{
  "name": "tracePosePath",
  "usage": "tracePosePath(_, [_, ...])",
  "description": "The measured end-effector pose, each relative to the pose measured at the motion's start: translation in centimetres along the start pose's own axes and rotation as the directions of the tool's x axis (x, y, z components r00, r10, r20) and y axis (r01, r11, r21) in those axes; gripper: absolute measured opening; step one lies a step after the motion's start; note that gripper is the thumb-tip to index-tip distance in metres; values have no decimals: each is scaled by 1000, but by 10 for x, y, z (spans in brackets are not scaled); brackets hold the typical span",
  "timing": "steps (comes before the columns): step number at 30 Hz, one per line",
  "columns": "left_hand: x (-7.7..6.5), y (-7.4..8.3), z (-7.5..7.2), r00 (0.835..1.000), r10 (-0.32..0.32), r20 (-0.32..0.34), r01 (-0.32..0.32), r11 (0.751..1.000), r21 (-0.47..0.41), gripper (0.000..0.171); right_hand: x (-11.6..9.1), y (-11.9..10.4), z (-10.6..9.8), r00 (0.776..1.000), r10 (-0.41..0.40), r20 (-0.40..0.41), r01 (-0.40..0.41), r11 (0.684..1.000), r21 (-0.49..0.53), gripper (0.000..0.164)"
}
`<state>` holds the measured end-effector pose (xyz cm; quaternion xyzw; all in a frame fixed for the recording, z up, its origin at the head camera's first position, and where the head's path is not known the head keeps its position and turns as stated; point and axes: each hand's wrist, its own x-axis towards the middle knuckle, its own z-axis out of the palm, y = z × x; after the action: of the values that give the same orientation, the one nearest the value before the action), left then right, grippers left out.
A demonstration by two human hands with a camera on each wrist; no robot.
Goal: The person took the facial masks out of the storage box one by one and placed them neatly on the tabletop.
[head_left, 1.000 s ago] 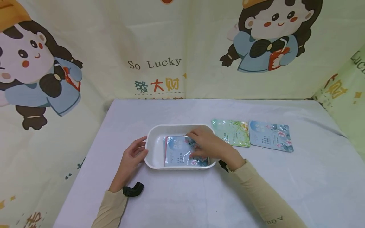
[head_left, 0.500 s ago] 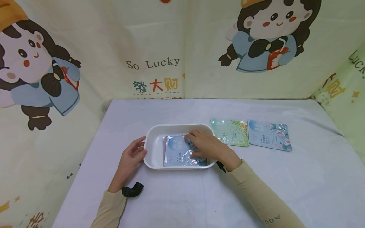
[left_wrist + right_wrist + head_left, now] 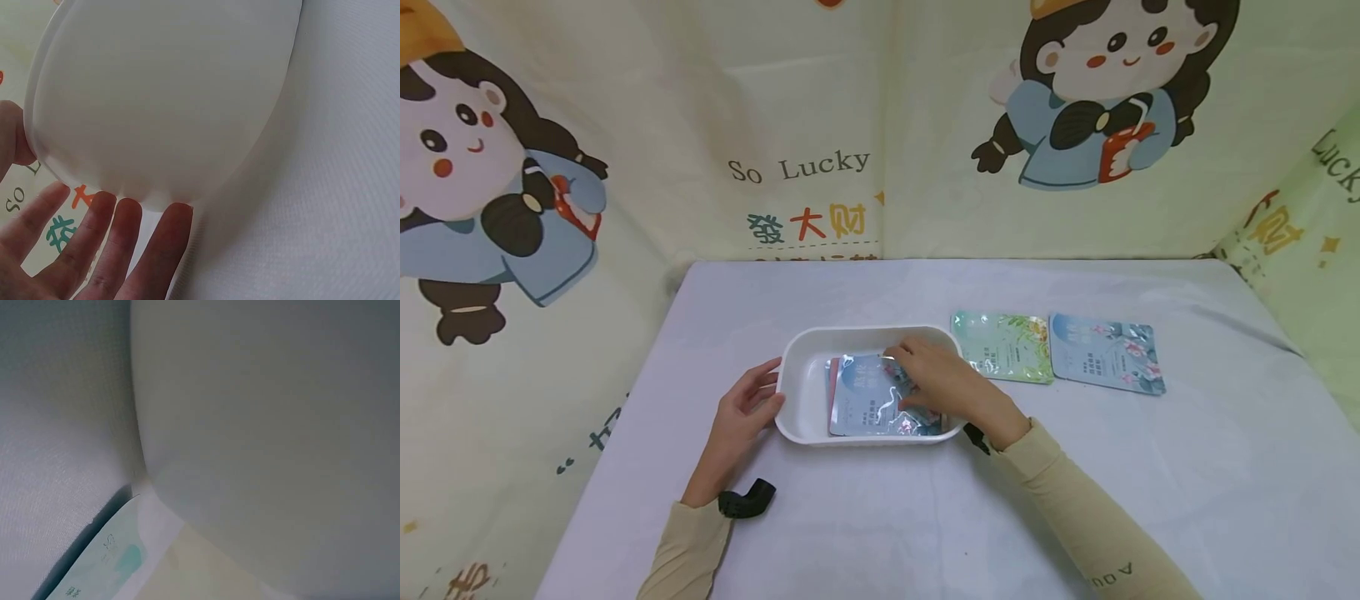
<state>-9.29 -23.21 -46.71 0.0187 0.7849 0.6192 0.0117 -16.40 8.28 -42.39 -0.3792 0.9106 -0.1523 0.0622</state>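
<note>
A white plastic tray [image 3: 805, 421] stands on the table and holds a small stack of flat packets. On top lies a glossy blue sheet mask packet [image 3: 865, 400] with flower print; a pinkish edge of another packet shows beneath its left side. My left hand [image 3: 741, 425] touches the tray's left end, its straight fingertips [image 3: 128, 212] against the outer wall and the thumb by the rim. Inside the tray, my right hand [image 3: 951, 383] reaches over the right end and grips the top packet, thumb on its face and fingers near its upper edge. The right wrist view shows mostly the tray's wall [image 3: 262, 437].
Right of the tray lie a green packet [image 3: 1003, 346] and a blue flowered packet [image 3: 1107, 352], side by side. A white cloth covers the table [image 3: 880, 517]. Behind it hangs a printed cream curtain [image 3: 940, 208].
The top packet has turned slightly under my right hand, so a little more of the pinkish edge shows. Both hands keep nearly the same place.
</note>
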Motion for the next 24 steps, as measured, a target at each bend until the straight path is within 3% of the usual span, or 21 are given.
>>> tracePosePath(9, [-2, -5, -1, 1000, 7, -4, -7, 1000, -2, 55, 3, -5, 1, 997, 68, 27, -68, 998, -3, 67])
tracePosePath(15, [-2, -7, 0, 1000, -1, -14, 1, 1000, -7, 55, 5, -6, 1, 991, 122, 49, -125, 990, 66, 59])
tracePosePath(21, [-2, -7, 4, 1000, 5, -15, -5, 1000, -25, 55, 4, -2, 3, 993, 117, -5, -116, 987, 112, 38])
tracePosePath(24, [-2, -7, 4, 1000, -5, -16, 5, 1000, -28, 56, 4, -1, 5, 993, 109, -33, -105, 988, 110, 36])
